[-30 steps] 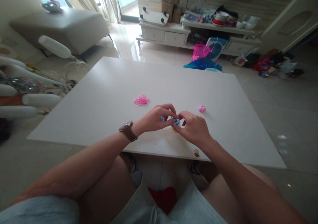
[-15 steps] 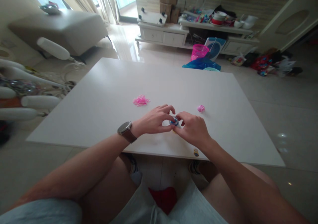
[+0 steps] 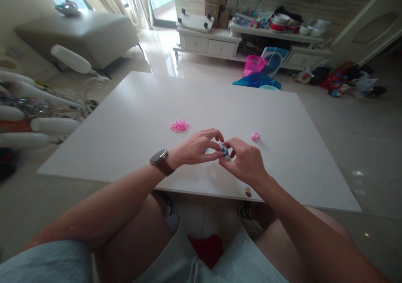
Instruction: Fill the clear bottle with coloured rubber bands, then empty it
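Blue-and-white rounded object [image 3: 224,150] is pinched by the right hand [image 3: 246,155]; the left hand [image 3: 201,146] touches it, grip unclear; stringy pink shreds [image 3: 180,125] lie nearby.

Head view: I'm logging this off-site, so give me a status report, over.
Right hand gripping small blue-and-white object, partly hidden. Left hand at its edge, grip unclear. Pink strands and pink lump on white table, apart from both hands.

Vs. 1.0 s ago: yellow lower part of small blue-and-white item [image 3: 224,150], then plain beside right grip [image 3: 246,158], now mostly hidden. Vs. 0.5 s ago: bluish patch [image 3: 206,150], then hidden, shows at left grip [image 3: 201,145].
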Tool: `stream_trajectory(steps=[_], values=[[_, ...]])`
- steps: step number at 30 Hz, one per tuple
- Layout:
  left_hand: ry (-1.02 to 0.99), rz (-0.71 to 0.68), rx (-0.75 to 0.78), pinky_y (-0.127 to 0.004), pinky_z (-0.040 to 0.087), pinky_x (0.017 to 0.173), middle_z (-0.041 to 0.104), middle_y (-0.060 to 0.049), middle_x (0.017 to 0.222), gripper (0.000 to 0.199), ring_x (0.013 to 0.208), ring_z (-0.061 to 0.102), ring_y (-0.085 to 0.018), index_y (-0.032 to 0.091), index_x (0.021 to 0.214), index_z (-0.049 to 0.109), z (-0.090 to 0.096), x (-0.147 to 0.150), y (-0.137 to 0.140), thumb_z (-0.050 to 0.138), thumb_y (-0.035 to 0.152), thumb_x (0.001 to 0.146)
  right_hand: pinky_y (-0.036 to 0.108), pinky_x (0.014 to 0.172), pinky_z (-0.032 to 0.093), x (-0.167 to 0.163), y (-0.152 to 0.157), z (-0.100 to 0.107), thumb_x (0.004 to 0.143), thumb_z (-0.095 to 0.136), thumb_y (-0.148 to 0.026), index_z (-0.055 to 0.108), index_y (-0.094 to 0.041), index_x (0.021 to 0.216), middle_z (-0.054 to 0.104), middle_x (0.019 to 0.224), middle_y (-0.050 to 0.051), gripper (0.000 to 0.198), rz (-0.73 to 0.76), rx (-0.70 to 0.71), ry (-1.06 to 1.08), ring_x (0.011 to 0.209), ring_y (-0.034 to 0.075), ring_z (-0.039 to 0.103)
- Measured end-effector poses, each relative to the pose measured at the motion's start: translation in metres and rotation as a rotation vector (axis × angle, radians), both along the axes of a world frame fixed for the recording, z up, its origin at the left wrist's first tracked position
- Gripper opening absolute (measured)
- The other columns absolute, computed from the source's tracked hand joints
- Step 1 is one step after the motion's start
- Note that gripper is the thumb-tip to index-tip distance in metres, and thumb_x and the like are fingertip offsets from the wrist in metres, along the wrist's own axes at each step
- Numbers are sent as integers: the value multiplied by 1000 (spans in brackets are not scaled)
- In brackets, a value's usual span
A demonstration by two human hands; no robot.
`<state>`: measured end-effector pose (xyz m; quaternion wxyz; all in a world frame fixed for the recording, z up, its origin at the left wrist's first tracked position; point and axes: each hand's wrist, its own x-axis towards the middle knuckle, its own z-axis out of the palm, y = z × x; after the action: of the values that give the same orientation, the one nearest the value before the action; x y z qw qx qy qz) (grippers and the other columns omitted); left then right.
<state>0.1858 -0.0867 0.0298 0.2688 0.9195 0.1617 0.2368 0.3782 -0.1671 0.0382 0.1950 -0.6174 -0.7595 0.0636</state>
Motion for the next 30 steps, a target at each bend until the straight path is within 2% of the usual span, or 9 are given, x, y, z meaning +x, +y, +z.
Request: stream_trajectory(steps=[3,6,8,12,15,19,25,30], values=[[-186,76,-68,-37,51,89,69,-10,107,18,97,62,-21,23,91,78,0,-2,1,62,31,93,27,63,31,0,2,3,85,60,-40,64,-22,90,71,88,2,19,-21,-17,22,69,17,62],[-343,252,-164,-34,52,81,69,-8,94,15,88,63,-19,20,83,73,-7,-1,4,64,30,91,28,64,31,1,2,4,85,62,-41,63,-22,88,71,88,2,20,-38,-12,31,69,16,62],[-371,349,-215,-31,51,76,68,-6,87,18,81,62,-16,18,78,71,-17,0,11,66,30,90,28,63,31,3,3,4,84,64,-40,63,-22,88,71,88,1,19,-59,-2,35,68,16,61],[-308,352,-402,-27,50,70,70,-5,80,21,73,62,-14,15,77,71,-35,5,23,68,34,87,28,63,31,6,3,3,82,66,-39,64,-23,89,71,89,1,18,-75,-4,34,67,15,61],[-350,364,-521,-27,51,69,71,-5,75,24,71,62,-14,14,79,72,-38,10,23,69,37,86,28,63,31,6,3,2,82,66,-39,65,-23,90,71,89,0,17,-76,-11,24,67,15,61],[-424,294,-453,-29,53,70,73,-5,78,17,73,65,-15,15,79,73,-29,12,11,73,32,83,28,62,30,4,2,3,85,63,-41,64,-23,87,71,88,1,19,-73,-41,0,67,16,60],[-334,169,-297,-28,52,70,74,-6,82,9,74,66,-15,18,81,76,-19,12,-1,72,25,85,28,61,26,3,2,1,87,59,-46,64,-23,87,69,81,2,24,-64,-55,-28,66,17,58],[-358,171,-291,-29,54,74,75,-8,88,13,81,68,-17,19,82,76,-13,11,-2,70,29,88,28,62,28,3,3,2,87,60,-44,65,-23,89,70,85,2,22,-46,-72,-20,68,17,60]])
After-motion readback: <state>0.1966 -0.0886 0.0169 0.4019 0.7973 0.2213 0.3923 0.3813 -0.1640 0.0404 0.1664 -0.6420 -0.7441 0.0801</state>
